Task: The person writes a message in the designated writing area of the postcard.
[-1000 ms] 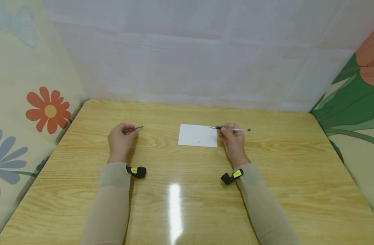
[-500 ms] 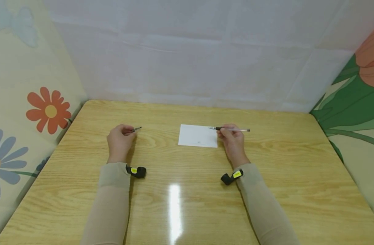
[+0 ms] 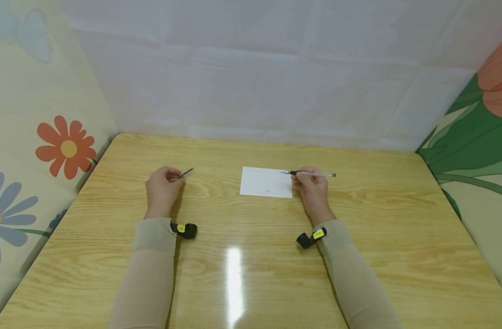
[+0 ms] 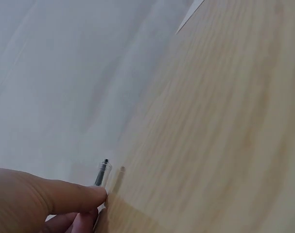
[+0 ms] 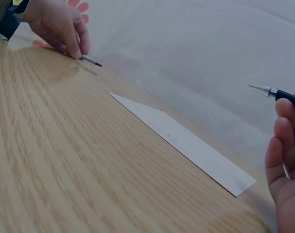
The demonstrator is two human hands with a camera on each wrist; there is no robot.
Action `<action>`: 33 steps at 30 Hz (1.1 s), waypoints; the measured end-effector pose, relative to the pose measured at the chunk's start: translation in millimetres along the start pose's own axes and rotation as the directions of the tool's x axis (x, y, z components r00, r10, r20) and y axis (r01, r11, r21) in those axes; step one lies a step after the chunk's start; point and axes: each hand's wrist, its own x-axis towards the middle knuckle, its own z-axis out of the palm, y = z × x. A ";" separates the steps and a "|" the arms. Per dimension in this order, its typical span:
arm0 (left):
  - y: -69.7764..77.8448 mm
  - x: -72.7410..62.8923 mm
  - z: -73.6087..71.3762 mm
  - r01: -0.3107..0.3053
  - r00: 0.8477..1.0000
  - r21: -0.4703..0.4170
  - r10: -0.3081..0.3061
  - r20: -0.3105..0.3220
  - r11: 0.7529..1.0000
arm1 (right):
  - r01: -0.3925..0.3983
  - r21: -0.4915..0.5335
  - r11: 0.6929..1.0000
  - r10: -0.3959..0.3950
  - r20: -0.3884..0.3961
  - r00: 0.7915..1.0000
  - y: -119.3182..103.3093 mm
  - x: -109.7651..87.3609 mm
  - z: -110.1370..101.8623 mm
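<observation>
Between thumb and fingertips, my left hand pinches a small, clear pen cap with a dark clip, just above the table on the left. My right hand grips a gel pen with a clear barrel, black grip and bare metal tip. The pen lies nearly level, its tip pointing left over the right end of a white card. In the right wrist view the tip hangs clear of the card. Small dark marks show near the card's front edge.
The card lies flat on a wood-grain table between the hands. A white cloth hangs behind the table's back edge. Flower-painted panels stand at both sides. Each wrist wears a small black camera.
The pen cap has turned in my left fingers and now slants up more steeply to the right. My right hand, the pen and the card have stayed nearly still.
</observation>
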 end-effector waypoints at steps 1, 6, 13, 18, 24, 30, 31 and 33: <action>0.4 0.0 0.0 -0.001 1.000 0.003 0.001 0.004 1.000 | -0.001 -0.002 1.000 0.001 0.001 1.000 0.0 0.3 -0.3; 0.3 0.0 0.6 -0.005 1.000 0.006 0.005 0.007 1.000 | -0.009 -0.010 1.000 0.009 0.005 1.000 -0.4 1.0 -0.7; 1.1 -0.7 -0.3 -0.001 1.000 0.010 0.001 0.007 1.000 | -0.011 0.002 1.000 0.011 0.006 1.000 -0.7 1.3 1.0; 2.9 -0.6 -0.5 -0.014 1.000 0.006 0.014 -0.001 1.000 | -0.008 0.003 1.000 0.008 0.002 1.000 -0.1 1.8 1.6; 7.0 -0.9 -0.2 -0.060 0.998 0.020 0.061 -0.030 0.998 | -0.006 -0.001 1.000 0.006 0.002 1.000 1.9 2.9 1.5; 15.0 -3.4 -0.4 -0.130 0.991 0.048 0.131 -0.029 0.990 | -0.009 -0.003 1.000 0.009 0.001 1.000 1.5 2.0 0.7; 16.7 -3.9 0.0 -0.153 0.988 0.047 0.154 -0.023 0.987 | -0.009 -0.004 1.000 0.009 0.001 1.000 1.4 1.7 0.4; 20.4 -5.1 1.2 -0.211 0.977 0.052 0.212 -0.004 0.976 | -0.010 -0.006 1.000 0.010 -0.001 1.000 1.0 1.0 0.1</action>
